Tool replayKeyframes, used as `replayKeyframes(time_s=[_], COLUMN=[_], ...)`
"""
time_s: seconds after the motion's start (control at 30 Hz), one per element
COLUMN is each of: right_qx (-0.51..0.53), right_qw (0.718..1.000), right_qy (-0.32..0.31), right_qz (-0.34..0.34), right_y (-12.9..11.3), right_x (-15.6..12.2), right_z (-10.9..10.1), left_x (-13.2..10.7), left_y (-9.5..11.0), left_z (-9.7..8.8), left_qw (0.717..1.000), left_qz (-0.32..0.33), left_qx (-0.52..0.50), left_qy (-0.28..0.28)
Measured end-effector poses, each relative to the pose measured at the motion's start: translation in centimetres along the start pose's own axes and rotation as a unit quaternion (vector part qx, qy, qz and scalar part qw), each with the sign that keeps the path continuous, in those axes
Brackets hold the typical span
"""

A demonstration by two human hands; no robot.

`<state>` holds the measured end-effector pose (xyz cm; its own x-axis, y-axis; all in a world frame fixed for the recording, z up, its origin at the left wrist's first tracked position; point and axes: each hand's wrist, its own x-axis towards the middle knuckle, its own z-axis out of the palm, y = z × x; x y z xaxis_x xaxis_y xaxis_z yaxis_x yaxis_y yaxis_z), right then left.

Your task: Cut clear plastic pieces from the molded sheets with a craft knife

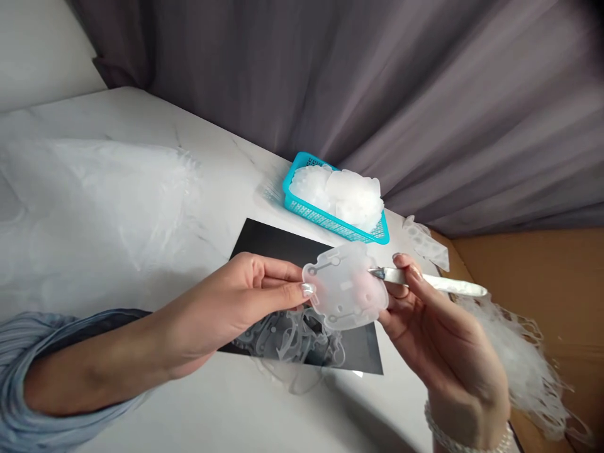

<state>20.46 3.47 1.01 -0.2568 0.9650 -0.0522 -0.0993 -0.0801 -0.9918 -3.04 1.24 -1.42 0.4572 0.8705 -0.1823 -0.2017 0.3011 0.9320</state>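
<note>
My left hand [257, 286] is closed, pinching the left edge of a translucent flat plastic piece [340, 289] between thumb and fingers. The piece has a scalloped outline, small holes and slots, and is held up in the air. My right hand [429, 327] grips a white-handled craft knife [443, 284], its metal tip pointing left at the piece's right part. Fingers of the right hand also support the piece from behind. Beneath lies a black mat [358, 355] with several translucent cut scraps [283, 340] on it.
Behind the mat stands a blue basket [325, 221] heaped with white translucent pieces [349, 192]. Clear plastic bags [123, 195] cover the table's left side. Stringy offcuts [523, 365] spill over a cardboard box [542, 277] at the right. A grey curtain [330, 75] hangs along the back.
</note>
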Motion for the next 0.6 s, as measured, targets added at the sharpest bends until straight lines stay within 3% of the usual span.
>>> replayKeyframes(time_s=[0.37,0.6], right_qx=[-0.009,-0.104], right_qw=[1.000,0.994], right_qy=[-0.003,-0.009], right_qz=[0.017,-0.022], right_y=[0.18,0.49], right_x=[0.14,-0.12], right_z=[-0.16,-0.52], left_x=[0.38,0.34], left_y=[-0.54,-0.59], left_z=[-0.30,-0.24], left_qw=[0.998,0.998], left_qz=[-0.022,-0.028], left_qx=[0.034,0.032], left_qy=[0.040,0.051])
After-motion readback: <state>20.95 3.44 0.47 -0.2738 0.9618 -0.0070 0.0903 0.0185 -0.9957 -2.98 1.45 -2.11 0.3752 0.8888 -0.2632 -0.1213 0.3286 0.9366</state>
